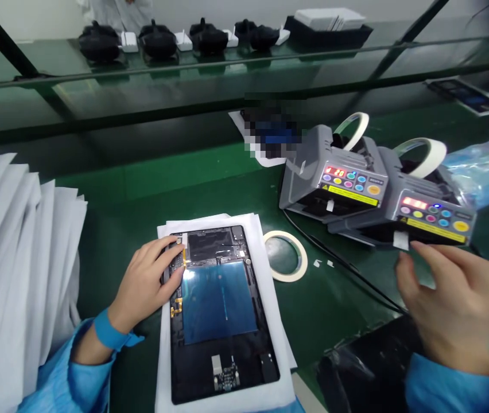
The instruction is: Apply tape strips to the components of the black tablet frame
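Working at the tape tab (pixel 400 240) — right hand (pixel 460 298) part-closed beside it, hold unclear.
Left hand (pixel 145 281), loosely spread, rests on opened tablet (pixel 218 304) atop white sheets (pixel 285 373) — best lift tape tab by one edge.

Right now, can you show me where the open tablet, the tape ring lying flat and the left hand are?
Open tablet (pixel 220 303): head view, on its shiny blue middle.
Tape ring (pixel 302 265): head view, on the right side of its rim.
Left hand (pixel 143 282): head view, on its back.
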Demonstrator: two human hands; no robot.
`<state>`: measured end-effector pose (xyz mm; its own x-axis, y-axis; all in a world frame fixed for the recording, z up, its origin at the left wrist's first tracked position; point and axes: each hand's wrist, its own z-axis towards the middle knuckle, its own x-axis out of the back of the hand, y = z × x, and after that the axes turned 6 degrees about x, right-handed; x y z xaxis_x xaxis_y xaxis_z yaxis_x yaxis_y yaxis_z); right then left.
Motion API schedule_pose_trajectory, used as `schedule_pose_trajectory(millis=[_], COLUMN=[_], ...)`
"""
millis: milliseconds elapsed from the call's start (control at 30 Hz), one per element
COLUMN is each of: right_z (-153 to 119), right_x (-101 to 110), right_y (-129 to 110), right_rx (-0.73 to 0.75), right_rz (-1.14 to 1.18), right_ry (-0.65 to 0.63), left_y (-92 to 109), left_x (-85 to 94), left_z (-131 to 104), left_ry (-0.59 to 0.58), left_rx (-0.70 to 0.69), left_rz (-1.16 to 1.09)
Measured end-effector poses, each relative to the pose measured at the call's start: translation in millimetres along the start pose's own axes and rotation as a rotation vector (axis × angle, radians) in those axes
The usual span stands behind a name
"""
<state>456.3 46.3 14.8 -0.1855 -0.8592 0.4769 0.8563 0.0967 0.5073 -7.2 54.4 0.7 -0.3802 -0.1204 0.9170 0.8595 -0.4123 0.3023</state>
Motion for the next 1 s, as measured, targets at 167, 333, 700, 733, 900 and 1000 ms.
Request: schedule_pose_trajectory(millis=[167, 333, 700, 733, 900, 1000], right_z=[41.9, 64.4, 87.3, 89.8, 86.2, 82.8], right_x=[-8.9, -31.5, -2.4, -4.6, -26.2, -33.4], right_y=[-32.5, -43.1, -102.8, -111.9, -134.0, -129.4], right_rx=[0.059, 0.072, 0.181, 0.229, 0.171, 0.061], right_rz=[0.107, 0.149, 0.889, 0.937, 1.231, 1.378], right_ry=[-0.081, -0.199, -0.235, -0.236, -0.269, -0.266], left_y=[1.0, 0.8, 10.6, 15.9, 62.5, 90.0], left_x=[1.5, 3.6, 7.2, 9.2, 7.1, -4.3], left_z=[0.7, 0.2, -4.7, -3.3, 18.7, 44.9], left_ry=[0.010, 0.000, 0.069, 0.093, 0.024, -0.009], left_rx=[0.009, 0.028, 0.042, 0.021, -0.104, -0.255], left_rz=[-0.003, -0.018, 0.011, 0.033, 0.039, 0.169])
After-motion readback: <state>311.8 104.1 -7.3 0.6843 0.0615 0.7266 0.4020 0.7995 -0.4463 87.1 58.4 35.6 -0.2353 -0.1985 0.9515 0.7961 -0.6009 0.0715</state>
